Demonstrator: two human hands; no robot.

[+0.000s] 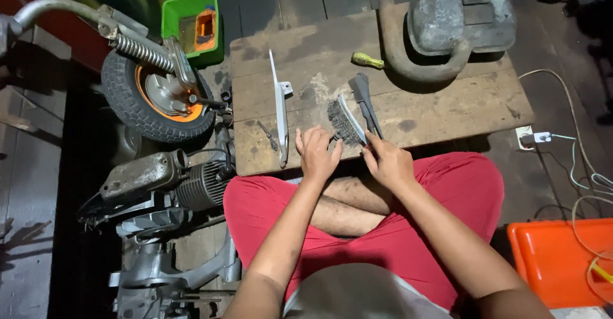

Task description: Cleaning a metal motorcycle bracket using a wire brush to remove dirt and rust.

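A wire brush (345,121) with dark bristles lies on a low wooden board (440,108) in front of my crossed legs. My left hand (317,154) rests at the board's near edge, fingers by the brush's near end. My right hand (388,162) grips the near end of a slim dark metal part (365,102) that lies next to the brush. A long thin grey metal strip (280,105) lies left of my left hand. A small yellow-green handle (368,60) lies farther back.
A curved exhaust pipe with a grey muffler (456,22) sits at the board's far right. A small wheel with an orange rim (159,95), engine parts (166,185) and a green tray (190,19) stand to the left. An orange bin (552,258) and white cables (575,159) lie to the right.
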